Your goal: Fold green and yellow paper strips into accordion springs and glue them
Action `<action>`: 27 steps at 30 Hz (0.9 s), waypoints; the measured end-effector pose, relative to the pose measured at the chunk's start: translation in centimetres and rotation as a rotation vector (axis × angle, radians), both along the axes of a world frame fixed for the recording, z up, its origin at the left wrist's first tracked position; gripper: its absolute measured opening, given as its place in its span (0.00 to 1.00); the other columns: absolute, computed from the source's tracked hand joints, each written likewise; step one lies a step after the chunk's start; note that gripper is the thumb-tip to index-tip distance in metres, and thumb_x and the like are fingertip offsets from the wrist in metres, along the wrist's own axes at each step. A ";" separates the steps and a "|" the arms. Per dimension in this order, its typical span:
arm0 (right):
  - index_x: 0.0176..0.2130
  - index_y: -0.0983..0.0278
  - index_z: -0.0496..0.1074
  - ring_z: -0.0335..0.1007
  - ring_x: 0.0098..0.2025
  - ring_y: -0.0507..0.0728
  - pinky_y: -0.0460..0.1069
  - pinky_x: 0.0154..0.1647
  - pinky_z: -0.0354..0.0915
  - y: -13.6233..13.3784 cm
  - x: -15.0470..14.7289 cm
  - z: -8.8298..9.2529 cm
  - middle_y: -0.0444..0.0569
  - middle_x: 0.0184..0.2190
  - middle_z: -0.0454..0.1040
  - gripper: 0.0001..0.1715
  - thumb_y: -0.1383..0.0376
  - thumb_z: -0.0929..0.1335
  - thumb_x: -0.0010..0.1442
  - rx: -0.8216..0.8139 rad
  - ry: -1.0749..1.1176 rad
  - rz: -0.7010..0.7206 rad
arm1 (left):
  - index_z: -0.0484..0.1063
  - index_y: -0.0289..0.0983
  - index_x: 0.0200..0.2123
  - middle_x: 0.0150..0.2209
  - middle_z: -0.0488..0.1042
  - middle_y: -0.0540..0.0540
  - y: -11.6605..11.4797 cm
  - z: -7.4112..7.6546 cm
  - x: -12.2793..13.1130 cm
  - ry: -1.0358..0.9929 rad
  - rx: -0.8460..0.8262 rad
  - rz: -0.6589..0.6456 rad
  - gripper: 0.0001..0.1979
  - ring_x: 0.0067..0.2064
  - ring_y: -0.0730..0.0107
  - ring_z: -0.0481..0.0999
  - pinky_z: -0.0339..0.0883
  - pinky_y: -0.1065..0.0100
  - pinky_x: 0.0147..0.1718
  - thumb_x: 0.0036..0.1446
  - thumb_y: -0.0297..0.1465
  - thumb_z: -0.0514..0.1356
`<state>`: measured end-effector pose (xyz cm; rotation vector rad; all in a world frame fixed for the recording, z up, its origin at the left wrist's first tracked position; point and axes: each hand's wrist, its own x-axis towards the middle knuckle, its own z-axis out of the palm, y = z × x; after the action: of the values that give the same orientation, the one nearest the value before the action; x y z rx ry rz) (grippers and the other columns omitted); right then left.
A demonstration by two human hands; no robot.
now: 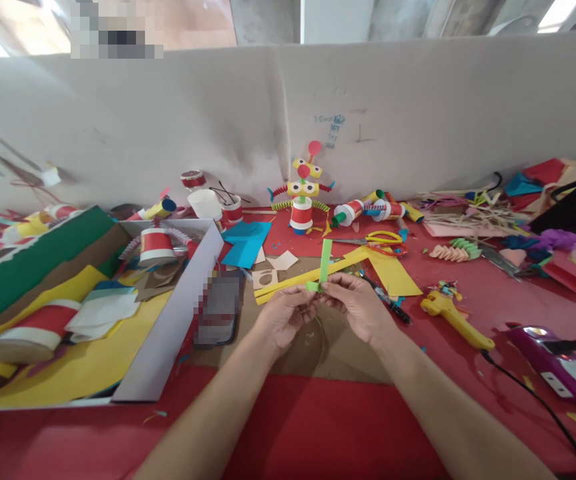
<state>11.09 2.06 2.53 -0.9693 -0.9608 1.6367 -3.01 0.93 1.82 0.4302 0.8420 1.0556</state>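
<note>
Left hand (284,315) and right hand (357,305) pinch green paper strip (326,261) above brown cardboard (351,360); yellow strips (279,287) lie just beyond.

Paper strip (326,261) above a cardboard sheet (368,363) on the desk (328,433), phone (223,307) at the sheet's left edge, box (188,300) farther left with cups (157,247) inside, scissors (389,239) behind, glue gun (455,323) right, power strip (563,367) farther right, toy figure (301,217) before the back wall (193,113)
</note>
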 end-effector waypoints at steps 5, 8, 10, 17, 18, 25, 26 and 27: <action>0.25 0.65 0.74 0.64 0.22 0.47 0.44 0.26 0.60 -0.1 -0.1 0.0 0.41 0.21 0.72 0.10 0.65 0.75 0.38 0.069 -0.034 -0.045 | 0.74 0.31 0.24 0.24 0.74 0.46 -0.2 0.4 0.3 0.122 0.064 0.015 0.07 0.28 0.76 0.71 0.61 0.76 0.27 0.40 0.29 0.67; 0.25 0.64 0.75 0.65 0.24 0.49 0.45 0.27 0.61 -0.3 -0.2 0.0 0.42 0.21 0.73 0.08 0.65 0.74 0.39 0.112 -0.068 -0.071 | 0.75 0.32 0.24 0.24 0.74 0.47 -0.3 0.6 0.4 0.168 0.110 0.025 0.08 0.28 0.76 0.72 0.60 0.75 0.27 0.40 0.30 0.67; 0.27 0.64 0.76 0.67 0.25 0.51 0.46 0.28 0.62 -0.4 -0.3 0.1 0.44 0.21 0.74 0.09 0.64 0.73 0.40 0.125 -0.096 -0.074 | 0.75 0.32 0.24 0.24 0.74 0.47 -0.3 0.6 0.4 0.168 0.138 0.022 0.08 0.27 0.76 0.71 0.59 0.75 0.26 0.41 0.31 0.67; 0.35 0.61 0.77 0.71 0.35 0.55 0.52 0.42 0.64 -0.6 -0.4 0.1 0.46 0.31 0.77 0.13 0.64 0.71 0.46 0.221 -0.108 -0.011 | 0.74 0.32 0.25 0.23 0.72 0.49 -0.1 0.3 0.4 0.158 0.197 0.100 0.08 0.25 0.80 0.68 0.58 0.75 0.26 0.43 0.32 0.66; 0.36 0.60 0.77 0.71 0.37 0.55 0.52 0.44 0.64 -0.6 -0.5 0.1 0.46 0.33 0.77 0.13 0.64 0.71 0.46 0.237 -0.097 0.001 | 0.74 0.33 0.24 0.22 0.71 0.50 -0.1 0.3 0.4 0.156 0.206 0.119 0.08 0.24 0.81 0.67 0.58 0.76 0.26 0.43 0.32 0.66; 0.35 0.63 0.77 0.71 0.35 0.57 0.52 0.40 0.64 -0.5 -0.5 -0.3 0.48 0.31 0.77 0.13 0.61 0.71 0.47 0.214 -0.170 -0.060 | 0.73 0.34 0.28 0.27 0.72 0.49 -0.5 1.2 0.7 0.220 0.230 0.127 0.08 0.27 0.78 0.69 0.61 0.74 0.29 0.43 0.31 0.65; 0.34 0.63 0.77 0.71 0.34 0.56 0.52 0.39 0.64 -0.5 -0.4 -0.4 0.48 0.30 0.77 0.14 0.61 0.71 0.46 0.206 -0.187 -0.071 | 0.73 0.34 0.28 0.27 0.72 0.49 -0.6 1.3 0.7 0.234 0.235 0.133 0.08 0.27 0.78 0.69 0.62 0.74 0.29 0.43 0.32 0.65; 0.34 0.64 0.76 0.71 0.33 0.56 0.51 0.37 0.64 -0.4 -0.4 -0.5 0.48 0.29 0.77 0.14 0.61 0.71 0.45 0.195 -0.202 -0.086 | 0.73 0.34 0.28 0.26 0.72 0.49 -0.6 1.4 0.7 0.244 0.239 0.140 0.08 0.27 0.78 0.70 0.63 0.73 0.30 0.43 0.32 0.65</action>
<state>10.67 1.63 2.08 -1.0396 -1.1748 1.3648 -2.30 0.33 3.17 0.7209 0.9763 1.2565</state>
